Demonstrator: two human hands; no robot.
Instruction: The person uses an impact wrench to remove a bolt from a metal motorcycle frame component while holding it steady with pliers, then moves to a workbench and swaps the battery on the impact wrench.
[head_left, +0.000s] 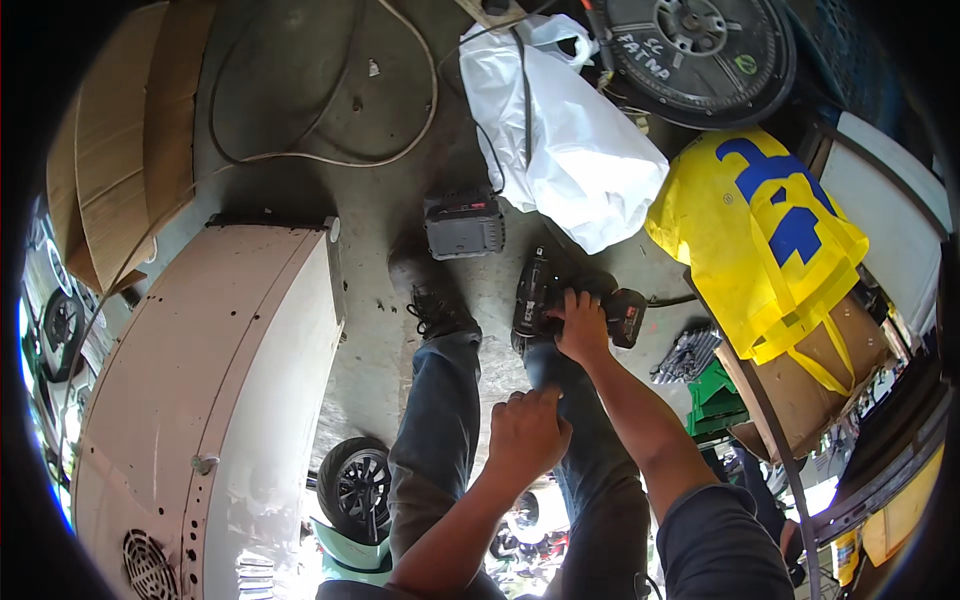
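Observation:
My right hand (583, 325) is wrapped round a black cordless drill (533, 292) just above my right foot. The drill lies across my view with its nose pointing away from me, and its battery (627, 318) sticks out to the right of my fingers. My left hand (526, 435) is closed in a fist nearer to me, over my right leg; whatever it may hold is hidden. On the floor beyond my left shoe (440, 305) sits a dark grey battery charger (465, 228) with a cord running from it.
A tall white metal cabinet (190, 350) stands on the left, with cardboard (135, 140) behind it. Ahead lie a white plastic bag (560, 130), a black wheel (700, 50) and a looped cable (436, 90). To the right, a yellow bag (755, 240) rests over a cardboard box (850, 340).

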